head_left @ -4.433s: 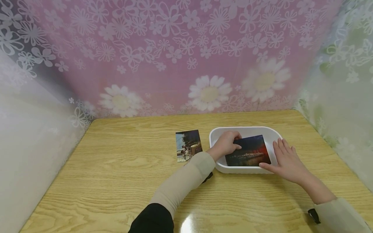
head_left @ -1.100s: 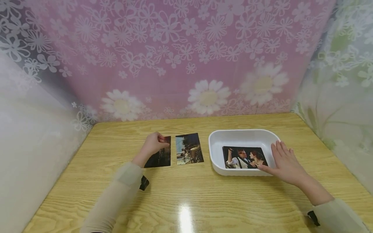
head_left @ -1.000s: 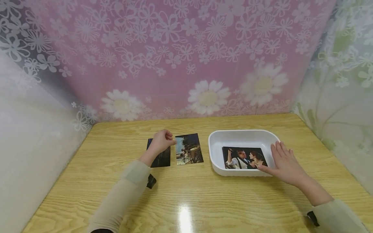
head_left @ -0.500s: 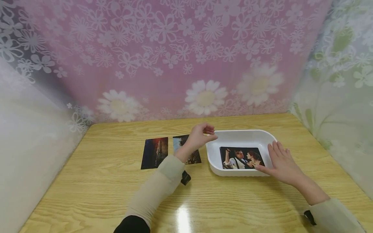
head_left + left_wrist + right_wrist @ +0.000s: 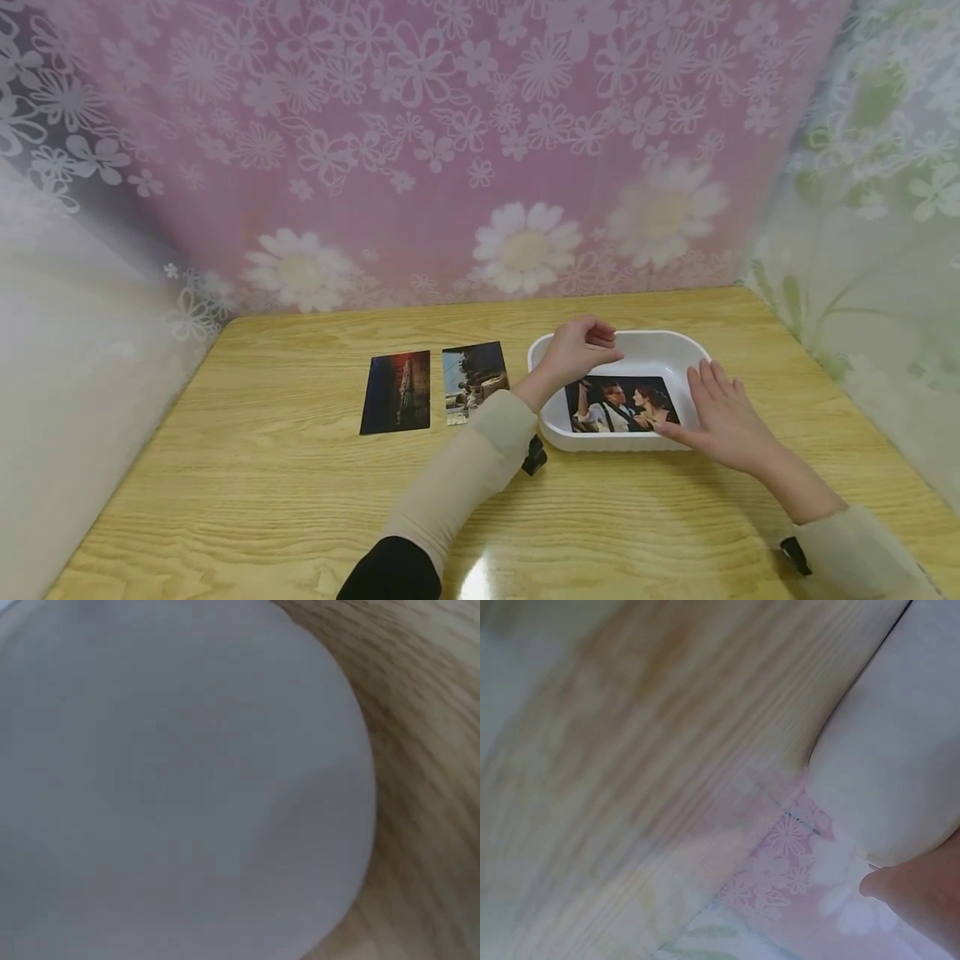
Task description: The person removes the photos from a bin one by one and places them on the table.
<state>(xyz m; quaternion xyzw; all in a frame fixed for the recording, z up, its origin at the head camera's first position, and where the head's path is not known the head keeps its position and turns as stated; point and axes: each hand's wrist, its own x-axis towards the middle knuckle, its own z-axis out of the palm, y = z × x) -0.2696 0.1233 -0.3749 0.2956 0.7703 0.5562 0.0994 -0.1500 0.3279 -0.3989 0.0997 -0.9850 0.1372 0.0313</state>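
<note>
A white plastic basin [image 5: 654, 337] stands on the table, and a photo of two people [image 5: 621, 406] lies inside it. Over its left side hovers my left hand [image 5: 576, 350], fingers loosely bent and nothing between them. My right hand [image 5: 726, 423] rests on the right rim with straight fingers, its thumb reaching along the front edge. Left of the basin lie two photos: a daytime scene [image 5: 474, 375], partly covered by my left sleeve, and a dark red-blue ship photo [image 5: 399, 392]. The basin's wall [image 5: 187, 765] fills most of the left wrist view.
The wood-grain table [image 5: 285, 483] meets a pink flowered backdrop [image 5: 420, 167] at the back and pale panels at both sides. A black strap piece [image 5: 534, 457] hangs under my left wrist.
The ship photo has gone from the basin to the table's left, where my left hand let it go. That hand has since moved right, back over the basin. The right hand stays put.
</note>
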